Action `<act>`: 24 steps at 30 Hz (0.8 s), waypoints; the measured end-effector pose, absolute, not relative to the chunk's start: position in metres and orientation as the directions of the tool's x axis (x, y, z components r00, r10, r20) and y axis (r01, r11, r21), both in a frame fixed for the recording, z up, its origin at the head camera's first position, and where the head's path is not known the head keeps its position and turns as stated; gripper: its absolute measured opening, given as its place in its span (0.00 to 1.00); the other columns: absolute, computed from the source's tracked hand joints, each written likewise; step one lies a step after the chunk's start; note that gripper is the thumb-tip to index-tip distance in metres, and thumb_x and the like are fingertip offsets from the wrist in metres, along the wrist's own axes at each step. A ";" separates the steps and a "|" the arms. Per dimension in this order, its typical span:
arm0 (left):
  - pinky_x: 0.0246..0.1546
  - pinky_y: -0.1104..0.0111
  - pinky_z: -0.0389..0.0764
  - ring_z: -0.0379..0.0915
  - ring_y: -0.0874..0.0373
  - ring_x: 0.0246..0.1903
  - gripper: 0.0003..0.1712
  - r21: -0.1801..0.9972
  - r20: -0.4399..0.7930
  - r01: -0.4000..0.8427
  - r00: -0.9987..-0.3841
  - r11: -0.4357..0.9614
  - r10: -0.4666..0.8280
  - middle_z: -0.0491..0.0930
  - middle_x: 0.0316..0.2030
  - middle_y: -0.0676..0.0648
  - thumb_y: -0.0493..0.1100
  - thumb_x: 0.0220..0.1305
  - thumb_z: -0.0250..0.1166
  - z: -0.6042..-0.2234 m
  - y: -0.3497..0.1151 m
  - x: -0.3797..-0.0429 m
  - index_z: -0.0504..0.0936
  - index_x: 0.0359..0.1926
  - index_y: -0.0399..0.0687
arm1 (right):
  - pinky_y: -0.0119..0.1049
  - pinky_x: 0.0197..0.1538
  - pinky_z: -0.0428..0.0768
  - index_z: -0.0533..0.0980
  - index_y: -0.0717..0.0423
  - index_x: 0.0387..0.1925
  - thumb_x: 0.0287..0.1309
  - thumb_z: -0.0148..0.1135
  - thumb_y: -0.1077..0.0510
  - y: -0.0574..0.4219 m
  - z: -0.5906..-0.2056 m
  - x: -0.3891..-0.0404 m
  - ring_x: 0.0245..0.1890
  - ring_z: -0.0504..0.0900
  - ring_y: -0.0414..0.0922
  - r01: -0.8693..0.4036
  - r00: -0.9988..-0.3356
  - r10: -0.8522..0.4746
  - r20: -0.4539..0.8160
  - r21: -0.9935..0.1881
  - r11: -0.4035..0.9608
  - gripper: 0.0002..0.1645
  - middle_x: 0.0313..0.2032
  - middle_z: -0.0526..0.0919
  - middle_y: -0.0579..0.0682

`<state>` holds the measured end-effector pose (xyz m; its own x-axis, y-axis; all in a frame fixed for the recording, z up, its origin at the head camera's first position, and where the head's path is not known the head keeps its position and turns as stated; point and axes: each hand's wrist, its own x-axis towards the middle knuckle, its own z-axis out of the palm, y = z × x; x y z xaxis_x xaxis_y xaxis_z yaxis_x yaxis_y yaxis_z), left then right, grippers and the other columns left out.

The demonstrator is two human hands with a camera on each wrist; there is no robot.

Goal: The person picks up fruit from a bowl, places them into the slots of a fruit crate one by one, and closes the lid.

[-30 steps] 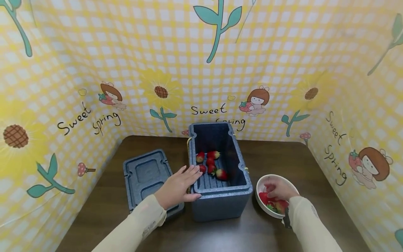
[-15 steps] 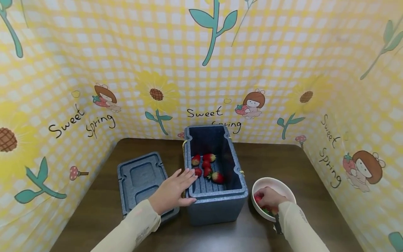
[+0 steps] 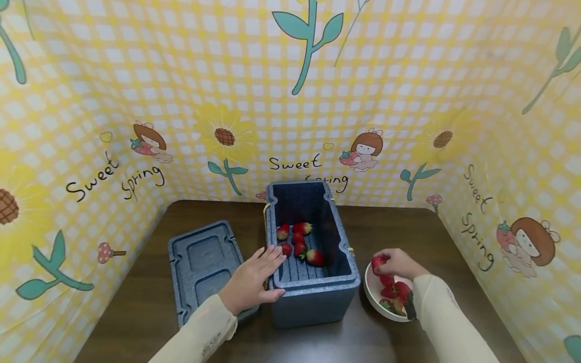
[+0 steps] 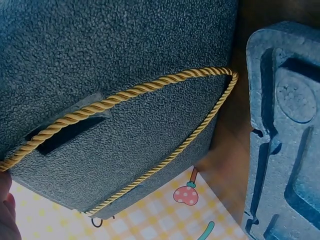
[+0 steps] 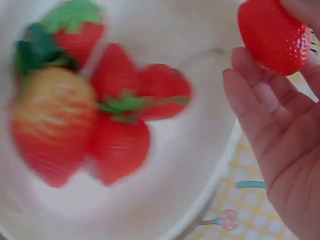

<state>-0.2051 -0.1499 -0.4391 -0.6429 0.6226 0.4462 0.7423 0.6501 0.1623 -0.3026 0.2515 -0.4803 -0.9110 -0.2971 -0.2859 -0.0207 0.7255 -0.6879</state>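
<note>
Over the far rim of a white bowl (image 3: 372, 297), my right hand (image 3: 399, 264) pinches a red strawberry (image 5: 272, 37) between thumb and fingers. Several more strawberries (image 5: 120, 145) lie in that bowl. My left hand (image 3: 251, 282) rests with spread fingers on the left rim of a blue-grey foam box (image 3: 313, 305). Several strawberries (image 3: 298, 238) lie on the box's ribbed floor. In the left wrist view, a gold rope (image 4: 145, 89) runs along the box's side, and only part of the hand shows at the left edge.
A matching foam lid (image 3: 209, 252) lies on the brown table (image 3: 386, 222) left of the box, partly under my left forearm. Yellow checked cloth (image 3: 254, 75) rises behind and at both sides.
My right hand has risen from inside the bowl with a strawberry, uncovering the others there. My left hand stays on the box's rim. The head view has shifted slightly.
</note>
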 end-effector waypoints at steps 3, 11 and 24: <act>0.59 0.49 0.67 0.69 0.45 0.60 0.38 0.125 0.496 0.763 -0.601 0.634 0.626 0.74 0.59 0.37 0.64 0.65 0.56 -0.443 -0.150 -0.207 0.76 0.58 0.34 | 0.41 0.37 0.82 0.76 0.69 0.50 0.49 0.68 0.61 0.252 -0.465 -0.312 0.35 0.78 0.47 -0.066 -0.920 -0.319 -0.226 -0.714 0.697 0.26 0.38 0.81 0.56; 0.58 0.49 0.69 0.71 0.45 0.58 0.46 -0.112 0.511 0.771 -0.496 0.627 0.702 0.76 0.57 0.39 0.70 0.69 0.33 -0.433 -0.156 -0.213 0.79 0.56 0.37 | 0.38 0.40 0.79 0.76 0.66 0.51 0.52 0.68 0.58 0.236 -0.420 -0.323 0.38 0.77 0.51 -0.160 -0.947 -0.307 -0.096 -0.688 0.708 0.25 0.40 0.80 0.59; 0.60 0.53 0.69 0.69 0.48 0.61 0.37 -0.107 0.279 0.740 -0.619 0.664 0.734 0.74 0.60 0.44 0.68 0.66 0.48 -0.412 -0.155 -0.215 0.77 0.60 0.45 | 0.33 0.36 0.77 0.76 0.69 0.50 0.52 0.68 0.60 0.223 -0.393 -0.338 0.33 0.79 0.47 -0.235 -0.947 -0.322 0.008 -0.700 0.674 0.25 0.37 0.83 0.59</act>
<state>-0.2148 -0.1550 -0.4120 -0.6185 0.7344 0.2793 0.7401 0.6640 -0.1069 -0.3380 0.2228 -0.3932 -0.9468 -0.3218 0.0078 -0.2350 0.6742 -0.7001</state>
